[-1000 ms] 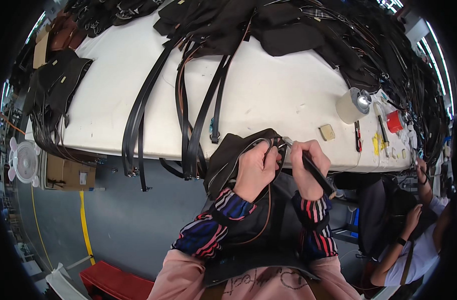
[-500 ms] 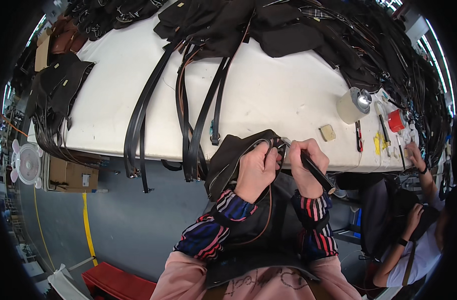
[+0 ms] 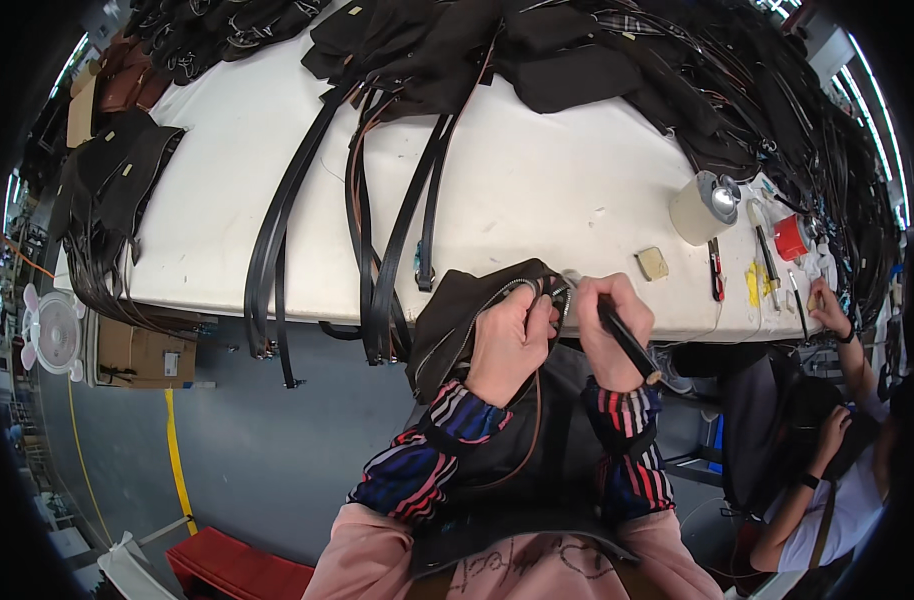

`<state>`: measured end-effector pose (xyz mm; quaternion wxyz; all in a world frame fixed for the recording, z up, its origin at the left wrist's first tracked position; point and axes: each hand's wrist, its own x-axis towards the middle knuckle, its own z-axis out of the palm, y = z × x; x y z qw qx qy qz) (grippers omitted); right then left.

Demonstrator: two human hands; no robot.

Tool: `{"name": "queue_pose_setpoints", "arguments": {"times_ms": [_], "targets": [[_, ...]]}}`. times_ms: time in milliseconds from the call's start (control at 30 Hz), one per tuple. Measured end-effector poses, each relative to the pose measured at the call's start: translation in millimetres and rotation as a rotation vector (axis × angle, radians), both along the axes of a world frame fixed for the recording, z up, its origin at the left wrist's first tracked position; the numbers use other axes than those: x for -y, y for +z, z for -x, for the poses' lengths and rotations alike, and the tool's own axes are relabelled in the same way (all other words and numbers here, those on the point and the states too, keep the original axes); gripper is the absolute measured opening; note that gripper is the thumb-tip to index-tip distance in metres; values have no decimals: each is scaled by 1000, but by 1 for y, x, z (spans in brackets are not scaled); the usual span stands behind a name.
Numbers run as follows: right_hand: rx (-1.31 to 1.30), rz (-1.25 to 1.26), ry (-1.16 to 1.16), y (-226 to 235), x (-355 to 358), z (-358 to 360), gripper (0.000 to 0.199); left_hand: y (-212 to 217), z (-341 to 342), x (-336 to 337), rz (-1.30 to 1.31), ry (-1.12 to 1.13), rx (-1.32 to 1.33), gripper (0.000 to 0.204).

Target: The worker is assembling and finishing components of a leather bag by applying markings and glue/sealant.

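Observation:
A dark brown fabric bag piece (image 3: 449,318) with a metal zipper along its edge lies at the table's front edge, partly over my lap. My left hand (image 3: 505,342) is closed on it, thumb and fingers pinching the zippered edge. In my right hand (image 3: 613,335) is a black-handled tool (image 3: 629,345), gripped slantwise. The handle's pale butt end points toward me, and a light-coloured tip shows beside the zipper, too small to name. A thin brown cord (image 3: 533,440) hangs below my left hand across the black apron.
Dark bag pieces (image 3: 572,75) and black straps (image 3: 295,215) lie across the white table (image 3: 227,230). At right are a cream pot (image 3: 693,212), a tan block (image 3: 652,263), a red-handled cutter (image 3: 716,270) and a red tape roll (image 3: 789,238). A co-worker's hand (image 3: 829,308) reaches the table edge.
My right hand and the tool have shifted slightly left, with the handle's butt end a little higher. My left hand keeps its pinch on the bag piece.

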<state>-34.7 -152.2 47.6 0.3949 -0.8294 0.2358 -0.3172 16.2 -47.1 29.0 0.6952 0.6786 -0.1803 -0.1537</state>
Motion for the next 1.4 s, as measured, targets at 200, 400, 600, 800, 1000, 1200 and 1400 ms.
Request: {"name": "queue_pose_setpoints", "arguments": {"times_ms": [200,400,600,800,1000,1200,1400], "targets": [[124,-29,109,-1,-15,-1,9,-1,4,-5,-97,-21,99,12],[172,72,106,7,-18,5,10,-7,-1,-3,-147,16,153,9],[-22,-106,-17,-5,6,-2,10,-4,-1,3,13,-1,0,10],[-18,-18,16,-8,6,-1,9,-6,2,3,18,13,-16,10],[162,-39,128,-4,-13,-1,9,-1,-1,-1,-208,61,283,9],[146,-12,179,1,-13,0,11,-5,-1,-3,-202,53,291,13],[101,-126,71,-13,13,1,10,-5,-1,3,-49,8,-8,9]]}}
